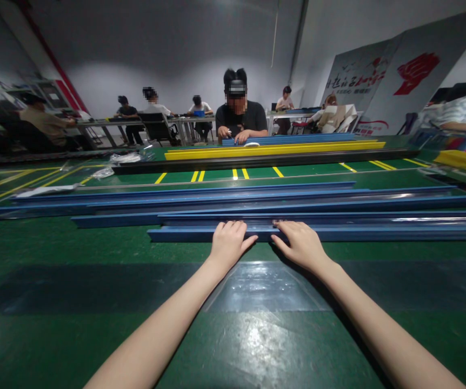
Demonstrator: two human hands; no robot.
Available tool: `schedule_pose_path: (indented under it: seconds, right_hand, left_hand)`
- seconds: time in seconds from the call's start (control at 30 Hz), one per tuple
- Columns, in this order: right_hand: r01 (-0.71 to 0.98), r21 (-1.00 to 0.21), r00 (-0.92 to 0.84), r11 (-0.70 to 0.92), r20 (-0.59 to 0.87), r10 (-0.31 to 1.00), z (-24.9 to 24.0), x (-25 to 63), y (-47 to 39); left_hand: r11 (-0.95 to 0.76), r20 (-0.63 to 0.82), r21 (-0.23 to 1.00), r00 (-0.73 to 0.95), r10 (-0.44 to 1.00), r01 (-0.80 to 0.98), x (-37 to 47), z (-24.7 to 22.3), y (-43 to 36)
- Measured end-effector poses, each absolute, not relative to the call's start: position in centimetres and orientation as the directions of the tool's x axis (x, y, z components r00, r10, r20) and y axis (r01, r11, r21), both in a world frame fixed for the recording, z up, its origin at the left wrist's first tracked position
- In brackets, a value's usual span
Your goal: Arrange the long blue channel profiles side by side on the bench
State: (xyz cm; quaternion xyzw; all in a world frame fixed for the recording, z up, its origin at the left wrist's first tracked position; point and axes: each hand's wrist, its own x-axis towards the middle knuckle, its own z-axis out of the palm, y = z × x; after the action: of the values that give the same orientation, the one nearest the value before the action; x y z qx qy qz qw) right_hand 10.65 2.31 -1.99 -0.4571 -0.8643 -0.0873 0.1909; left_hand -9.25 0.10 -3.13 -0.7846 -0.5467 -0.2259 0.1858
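A long blue channel strip (pixel 363 234) with raised edges lies nearest to me on the green table. My left hand (pixel 228 243) grips it, fingers over its near edge into the trough and thumb along the near wall. A short gap to the right, my right hand (pixel 301 244) holds the same channel in the same way, its thumb pointing towards my left thumb. Just behind it, more blue channels (pixel 111 220) lie roughly side by side. A clear plastic sheet (pixel 265 286) is spread flat between me and the near channel, under my forearms.
Farther back are a black strip (pixel 318 160), a yellow strip (pixel 281 149) and yellow tape marks on the green table (pixel 95 248). Crumpled clear plastic (pixel 125 158) lies at back left. A co-worker (pixel 243 119) handles another blue strip (pixel 310 139) opposite me; several people sit beyond.
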Motion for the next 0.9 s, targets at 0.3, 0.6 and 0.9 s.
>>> schedule_pose_path:
  seconds: [0.3,0.6,0.9]
  right_hand:
    - [0.824,-0.025,-0.509,0.566,0.406,0.759,-2.02,10.68,2.26]
    - [0.828,-0.013,-0.509,0.561,0.402,0.761,-2.08,10.71,2.25]
    - [0.827,-0.005,-0.511,0.563,0.412,0.754,-2.24,10.74,2.31]
  left_hand:
    - [-0.307,0.545,-0.068,0.293,0.786,0.949,-9.25,-2.95,0.03]
    - [-0.293,0.54,-0.087,0.292,0.79,0.952,-9.25,-2.83,0.06]
    - [-0.295,0.515,-0.083,0.294,0.805,0.952,-9.16,-2.8,-0.05]
